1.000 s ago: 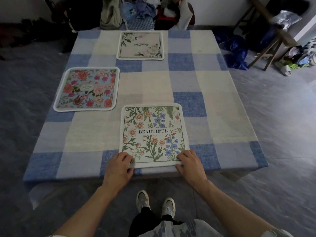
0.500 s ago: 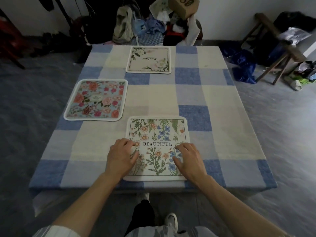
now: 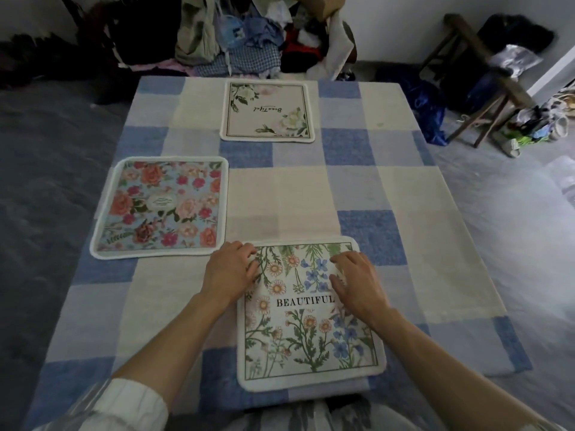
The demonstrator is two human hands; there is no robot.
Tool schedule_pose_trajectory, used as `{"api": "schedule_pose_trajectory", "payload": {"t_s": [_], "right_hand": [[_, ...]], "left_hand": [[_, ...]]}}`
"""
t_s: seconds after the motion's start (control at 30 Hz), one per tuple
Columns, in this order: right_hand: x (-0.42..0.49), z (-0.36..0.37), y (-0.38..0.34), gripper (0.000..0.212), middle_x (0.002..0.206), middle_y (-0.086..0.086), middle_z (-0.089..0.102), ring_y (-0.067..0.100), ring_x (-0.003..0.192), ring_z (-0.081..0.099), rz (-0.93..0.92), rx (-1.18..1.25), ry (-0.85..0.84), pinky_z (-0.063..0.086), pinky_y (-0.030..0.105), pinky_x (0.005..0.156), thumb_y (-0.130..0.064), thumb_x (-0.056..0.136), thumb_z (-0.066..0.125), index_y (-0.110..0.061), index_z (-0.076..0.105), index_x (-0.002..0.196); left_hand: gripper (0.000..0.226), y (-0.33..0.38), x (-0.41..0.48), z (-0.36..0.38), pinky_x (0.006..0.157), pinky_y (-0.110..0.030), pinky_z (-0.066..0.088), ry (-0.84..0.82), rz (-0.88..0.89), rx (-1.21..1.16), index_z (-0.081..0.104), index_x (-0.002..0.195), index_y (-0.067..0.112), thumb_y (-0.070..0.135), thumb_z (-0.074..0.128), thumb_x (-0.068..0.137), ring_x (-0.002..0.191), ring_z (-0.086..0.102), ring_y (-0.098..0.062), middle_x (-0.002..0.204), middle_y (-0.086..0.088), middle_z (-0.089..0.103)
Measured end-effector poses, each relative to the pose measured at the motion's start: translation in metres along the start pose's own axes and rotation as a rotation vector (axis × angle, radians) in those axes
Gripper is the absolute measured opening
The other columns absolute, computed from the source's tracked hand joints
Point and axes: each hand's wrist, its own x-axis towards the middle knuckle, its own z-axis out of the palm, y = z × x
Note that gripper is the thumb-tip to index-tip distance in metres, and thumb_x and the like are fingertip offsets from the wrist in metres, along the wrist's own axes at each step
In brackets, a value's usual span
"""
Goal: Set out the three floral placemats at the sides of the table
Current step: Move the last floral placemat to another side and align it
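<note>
Three floral placemats lie flat on a table under a blue and cream checked cloth point(image 3: 311, 194). The white "BEAUTIFUL" placemat point(image 3: 308, 331) sits at the near side, right in front of me. My left hand point(image 3: 230, 272) rests on its far left corner and my right hand point(image 3: 357, 281) presses its far right part, fingers lightly bent on the fabric. A blue placemat with pink and red roses point(image 3: 161, 206) lies at the left side. A cream placemat with white flowers point(image 3: 267, 110) lies at the far side.
Clothes and bags point(image 3: 249, 35) are heaped against the wall beyond the far edge. A wooden stool point(image 3: 476, 73) with bags around it stands on the grey floor at the right. The cloth's right half carries nothing.
Both hands slid from the near edge of the "BEAUTIFUL" placemat up across it to its far corners. My view moved closer over the table.
</note>
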Motion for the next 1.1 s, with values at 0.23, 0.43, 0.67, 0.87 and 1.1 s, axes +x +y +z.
{"api": "schedule_pose_trajectory", "payload": {"t_s": [0.23,0.43,0.67,0.87,1.1], "right_hand": [[0.034,0.014,0.017,0.029,0.118,0.002,0.059,0.023,0.109,0.052,0.034,-0.066,-0.075,0.047,0.037,0.090,-0.018,0.087,0.061,-0.017,0.060,0.116],[0.063,0.016,0.037,0.035,0.125,0.005,0.058,0.026,0.114,0.050,0.062,-0.111,-0.105,0.046,0.039,0.092,-0.013,0.087,0.059,-0.015,0.057,0.122],[0.085,0.013,0.053,0.038,0.129,0.005,0.054,0.026,0.118,0.046,0.078,-0.134,-0.157,0.040,0.038,0.095,-0.011,0.090,0.055,-0.016,0.053,0.128],[0.093,0.014,0.054,0.028,0.123,0.006,0.055,0.024,0.114,0.046,0.108,-0.062,-0.136,0.044,0.036,0.095,-0.011,0.092,0.056,-0.013,0.058,0.120],[0.102,0.014,0.051,0.011,0.104,0.007,0.058,0.023,0.097,0.049,0.090,-0.044,-0.059,0.046,0.034,0.080,-0.003,0.092,0.054,-0.010,0.061,0.097]], "left_hand": [[0.019,-0.009,0.040,0.013,0.080,-0.039,0.048,-0.094,0.022,0.007,0.063,0.109,0.016,0.024,0.058,0.092,0.095,0.052,-0.023,0.102,-0.004,0.062],[0.027,-0.006,0.055,0.021,0.086,-0.038,0.046,-0.167,-0.022,0.089,0.060,0.117,0.016,0.020,0.060,0.091,0.104,0.050,-0.023,0.115,-0.004,0.056],[0.032,-0.003,0.062,0.024,0.089,-0.035,0.045,-0.187,-0.102,0.102,0.058,0.120,0.020,0.022,0.064,0.089,0.108,0.048,-0.022,0.118,-0.002,0.054],[0.022,-0.001,0.067,0.022,0.084,-0.035,0.045,-0.160,-0.112,0.145,0.058,0.110,0.019,0.009,0.054,0.091,0.102,0.048,-0.021,0.112,0.000,0.056],[0.020,-0.005,0.066,0.019,0.074,-0.034,0.040,-0.124,-0.039,0.235,0.058,0.106,0.016,0.006,0.056,0.090,0.097,0.049,-0.023,0.108,-0.001,0.057]]}}
